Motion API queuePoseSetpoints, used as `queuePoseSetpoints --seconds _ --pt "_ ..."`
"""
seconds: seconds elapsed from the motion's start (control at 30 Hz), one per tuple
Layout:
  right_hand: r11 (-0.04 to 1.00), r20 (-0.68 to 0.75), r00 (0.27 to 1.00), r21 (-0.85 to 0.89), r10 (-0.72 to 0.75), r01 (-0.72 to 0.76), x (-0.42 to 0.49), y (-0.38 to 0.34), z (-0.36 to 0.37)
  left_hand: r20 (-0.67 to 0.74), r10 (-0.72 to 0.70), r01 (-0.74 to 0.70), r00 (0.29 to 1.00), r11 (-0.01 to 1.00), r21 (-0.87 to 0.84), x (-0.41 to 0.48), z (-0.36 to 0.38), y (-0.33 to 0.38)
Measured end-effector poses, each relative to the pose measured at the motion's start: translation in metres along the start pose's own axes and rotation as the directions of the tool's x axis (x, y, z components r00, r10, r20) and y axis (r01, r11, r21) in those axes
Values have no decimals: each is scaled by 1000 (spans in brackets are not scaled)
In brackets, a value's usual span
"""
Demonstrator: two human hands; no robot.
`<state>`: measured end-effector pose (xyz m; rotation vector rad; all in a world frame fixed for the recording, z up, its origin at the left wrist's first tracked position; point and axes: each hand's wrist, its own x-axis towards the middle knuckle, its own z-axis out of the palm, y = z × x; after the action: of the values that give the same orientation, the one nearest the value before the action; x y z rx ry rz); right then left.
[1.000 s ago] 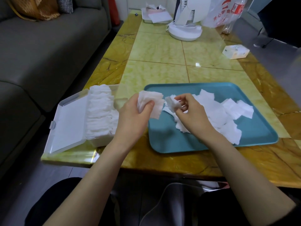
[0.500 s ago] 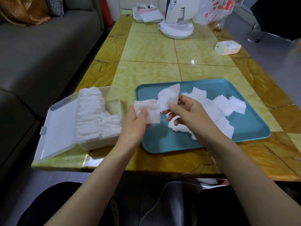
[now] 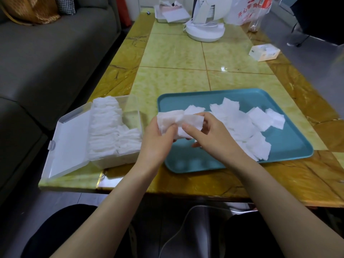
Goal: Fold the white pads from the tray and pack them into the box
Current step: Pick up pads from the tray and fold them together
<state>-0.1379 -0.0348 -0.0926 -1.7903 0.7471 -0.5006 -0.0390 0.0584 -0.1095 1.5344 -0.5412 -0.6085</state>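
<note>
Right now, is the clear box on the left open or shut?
Open. The box has its lid swung back flat, and rows of folded pads show inside.

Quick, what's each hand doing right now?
Left hand: grips folded pads.
Right hand: pinches one white pad.

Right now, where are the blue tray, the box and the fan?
blue tray (image 3: 195,163): head view, bare floor near the front edge.
box (image 3: 115,162): head view, its clear front wall.
fan (image 3: 204,33): head view, its round white base.
</note>
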Motion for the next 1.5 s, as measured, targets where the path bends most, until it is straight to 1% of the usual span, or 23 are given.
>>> queuePoseSetpoints --seconds 0.07,0.1,0.17,0.23,0.3,0.33,0.4,0.53,0.63,0.67,0.73,0.8,0.9,0.97,1.0,1.07,1.13,1.17,1.2,1.23,1.3,1.37,1.5 --pt "996 -92 994 -69 -60 54 3 3 -3 6 -8 8 1000 1000 -9 0 0 -1" --pt "994 -130 987 -71 -91 82 4 3 -5 3 -12 12 1000 1000 -11 1 1 -1" --pt "993 -170 980 30 -109 115 5 0 -11 -21 -17 17 1000 1000 -11 1 2 -1" --pt "973 -116 989 199 -94 116 4 -7 -14 -35 -31 31 999 999 -10 2 2 0" --pt "961 -13 995 256 -102 102 2 -10 -13 7 -53 53 999 999 -4 2 3 3" --pt "964 32 994 248 -109 97 1 -9 -10 36 -65 66 997 998 -5 1 3 3" --pt "973 63 992 211 -110 95 1 -6 -6 84 -80 82 993 996 -27 -2 5 6" --pt "984 13 995 148 -104 101 3 0 -5 84 -81 85 993 996 -39 -5 8 10" --pt "989 -12 994 96 -111 112 3 2 -3 115 -85 98 990 989 -109 -4 6 8" --pt "989 -15 994 99 -110 110 3 2 -2 137 -67 82 988 991 -110 -5 5 8" --pt "989 -19 994 105 -107 108 3 3 -2 150 -14 15 989 1000 -10 -8 4 8" --pt "992 -12 993 49 -114 115 4 4 -4 133 47 -63 990 991 119 -9 3 7" --pt "983 17 991 -122 -135 136 7 6 -12 90 73 -89 993 978 191 -8 1 7" --pt "960 -47 985 -234 -166 151 9 11 -24 61 84 -95 995 976 197 -7 -1 8" --pt "932 -104 976 -333 -189 145 11 15 -32 46 84 -92 995 974 207 -6 -2 8" --pt "828 -194 962 -558 -194 55 15 25 -48 35 93 -99 995 968 230 -6 -2 7" --pt "710 -244 968 -692 -64 -128 17 35 -61 41 103 -110 994 962 251 -6 -2 5" --pt "663 -259 966 -720 18 -205 17 38 -64 43 111 -119 993 957 266 -6 -1 4" --pt "644 -262 962 -724 78 -250 17 41 -65 48 118 -126 992 951 282 -6 -1 3" --pt "652 -256 961 -712 106 -261 17 43 -66 51 123 -133 991 947 292 -6 0 3" --pt "695 -237 969 -684 75 -221 16 45 -65 52 134 -143 990 942 302 -6 2 3" --pt "714 -224 974 -679 22 -172 16 45 -65 50 143 -152 988 935 320 -6 3 2" --pt "675 -244 969 -720 -26 -163 17 46 -66 53 170 -178 984 916 361 -5 5 0"
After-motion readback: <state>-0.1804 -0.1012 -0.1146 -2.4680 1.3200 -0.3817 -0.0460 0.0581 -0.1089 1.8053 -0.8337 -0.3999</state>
